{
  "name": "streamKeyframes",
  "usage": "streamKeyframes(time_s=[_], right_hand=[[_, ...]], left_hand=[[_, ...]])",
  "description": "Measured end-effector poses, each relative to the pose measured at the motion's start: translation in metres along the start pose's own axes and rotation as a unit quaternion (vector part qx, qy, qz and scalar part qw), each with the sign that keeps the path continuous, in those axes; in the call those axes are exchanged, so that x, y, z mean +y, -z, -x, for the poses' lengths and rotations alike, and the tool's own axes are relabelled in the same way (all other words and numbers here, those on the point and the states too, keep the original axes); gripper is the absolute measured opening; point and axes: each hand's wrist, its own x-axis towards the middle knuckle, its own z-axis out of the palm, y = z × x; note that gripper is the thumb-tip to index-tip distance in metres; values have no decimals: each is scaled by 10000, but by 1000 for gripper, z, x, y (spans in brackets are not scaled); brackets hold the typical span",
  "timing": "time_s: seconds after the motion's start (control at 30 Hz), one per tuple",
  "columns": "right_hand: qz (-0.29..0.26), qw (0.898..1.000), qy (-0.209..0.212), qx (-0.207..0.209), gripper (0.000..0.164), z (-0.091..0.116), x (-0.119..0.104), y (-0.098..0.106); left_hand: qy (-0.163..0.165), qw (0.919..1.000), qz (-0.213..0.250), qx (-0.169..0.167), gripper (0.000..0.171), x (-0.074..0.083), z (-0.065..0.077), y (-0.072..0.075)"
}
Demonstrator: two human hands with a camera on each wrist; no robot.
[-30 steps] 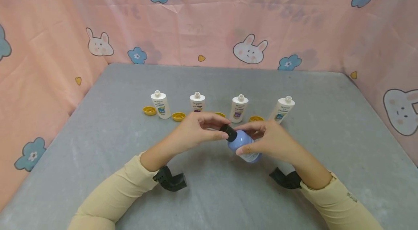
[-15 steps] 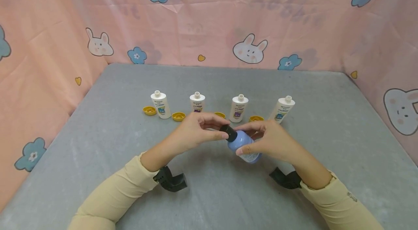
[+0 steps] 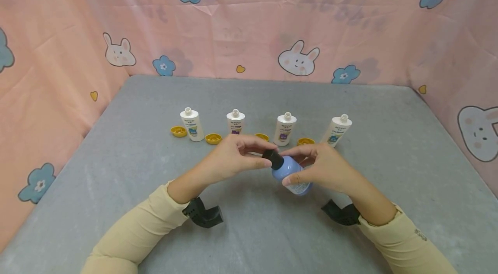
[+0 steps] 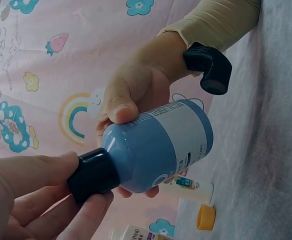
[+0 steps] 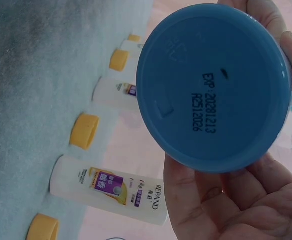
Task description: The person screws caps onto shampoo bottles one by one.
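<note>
Over the middle of the table, a blue bottle (image 3: 285,168) with a black cap (image 3: 274,159) lies tilted between the two hands. The left hand (image 3: 232,159) pinches the cap between thumb and fingers. Around the bottle's body curls the right hand (image 3: 326,168), its thumb on the near side. The left wrist view shows the cap (image 4: 93,175) on the bottle's neck and the white label (image 4: 178,132) along its side. Facing the right wrist camera is the bottle's round base (image 5: 211,90), printed with a date.
Behind the hands stand several white bottles (image 3: 285,130) in a row, necks uncapped. Yellow caps (image 3: 213,138) lie among them on the grey table (image 3: 136,170); the left hand partly covers one bottle. A pink printed curtain (image 3: 233,23) encloses the back and sides.
The left fingers have shifted slightly on the black cap, which looks a little turned. Bottle and right hand stay almost where they were.
</note>
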Motion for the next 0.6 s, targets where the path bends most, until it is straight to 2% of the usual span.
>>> streamKeyframes(time_s=[0.13,0.27,0.37,0.5,0.6], right_hand=[[-29,9999,-109,-18,57,0,-1,0],[-2,9999,-134,-9,57,1,-2,0],[5,10000,-90,15,56,1,-2,0],[17,10000,-54,24,56,1,-3,0],[-1,9999,-101,-15,56,1,-2,-1]], left_hand=[[-185,9996,87,-169,37,-2,-1,1],[-213,9994,118,-236,38,-1,-1,2],[-74,9999,22,-87,39,0,0,3],[282,9993,-117,231,38,2,1,4],[512,9979,-211,342,33,2,1,5]])
